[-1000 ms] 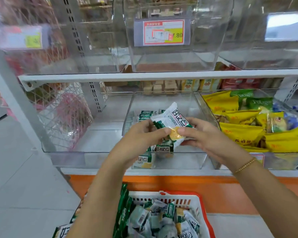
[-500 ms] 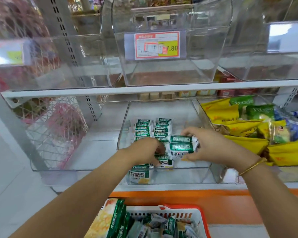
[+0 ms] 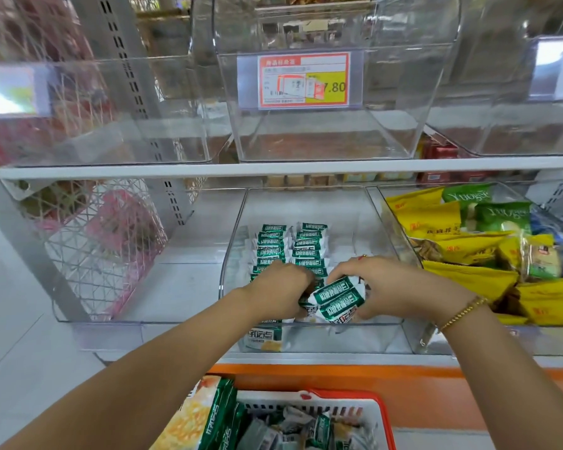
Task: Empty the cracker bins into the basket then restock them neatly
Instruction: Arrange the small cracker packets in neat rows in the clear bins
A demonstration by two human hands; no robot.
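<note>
In the clear shelf bin (image 3: pixel 338 339), the right hand (image 3: pixel 395 287) clamps cracker packets (image 3: pixel 337 298), the left hand (image 3: pixel 273 289) grip unclear; best seated flush beside the rows (image 3: pixel 290 245) ahead.

The left hand (image 3: pixel 280 287) hides its fingertips among the rowed cracker packets (image 3: pixel 307 245), so its grip cannot be told; the right hand (image 3: pixel 394 287) covers the right end of the held packets (image 3: pixel 337 298); the near basket (image 3: pixel 382 414) is cut off by the bottom edge; the price label (image 3: pixel 304 80) carries small print too blurred to read; the far-left label (image 3: pixel 9 90) is washed out by glare; the right bin (image 3: pixel 517 339) runs off the right edge.
</note>
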